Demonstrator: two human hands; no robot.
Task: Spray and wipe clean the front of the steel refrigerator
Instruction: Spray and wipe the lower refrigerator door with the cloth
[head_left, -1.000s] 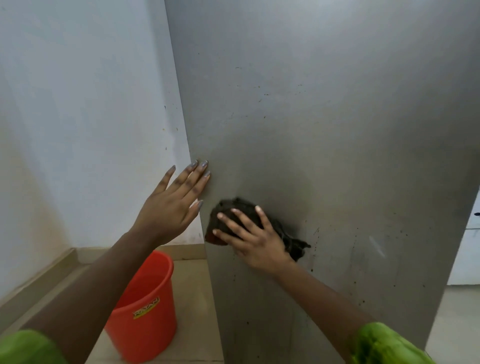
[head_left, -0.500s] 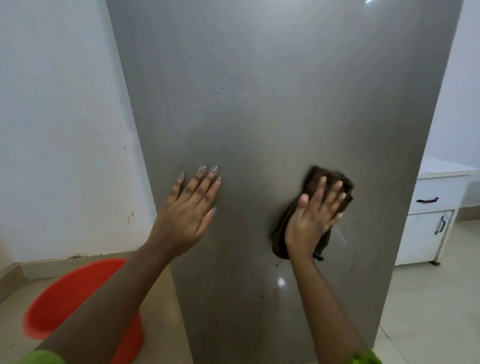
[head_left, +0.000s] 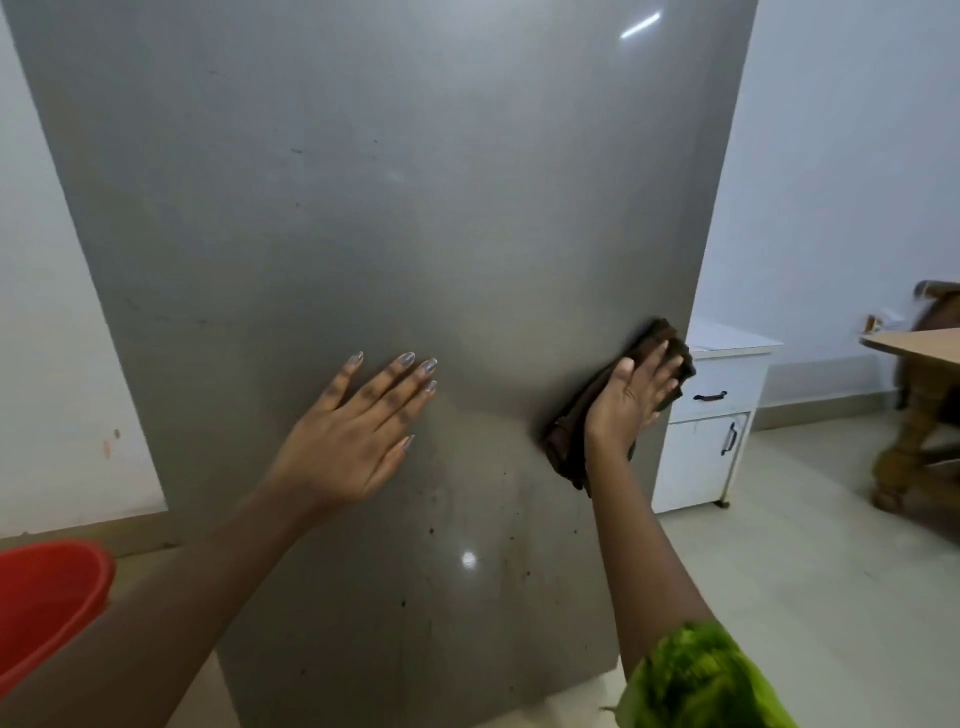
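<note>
The steel refrigerator front (head_left: 363, 208) fills most of the view, grey and dull, with dark specks low down. My right hand (head_left: 631, 400) presses a dark brown cloth (head_left: 569, 439) flat against the panel at its right edge, fingers pointing up and right. My left hand (head_left: 358, 431) lies flat on the steel at mid-height with fingers spread and nothing in it. No spray bottle is in view.
A red bucket (head_left: 47, 597) stands on the floor at the lower left by the white wall. A white cabinet (head_left: 711, 415) with black handles stands just right of the refrigerator. A wooden table (head_left: 919, 348) and chair are at the far right.
My right hand has swept the cloth from the panel's left edge across to its right edge. My left hand has stayed flat on the steel. The view has swung to the right.
</note>
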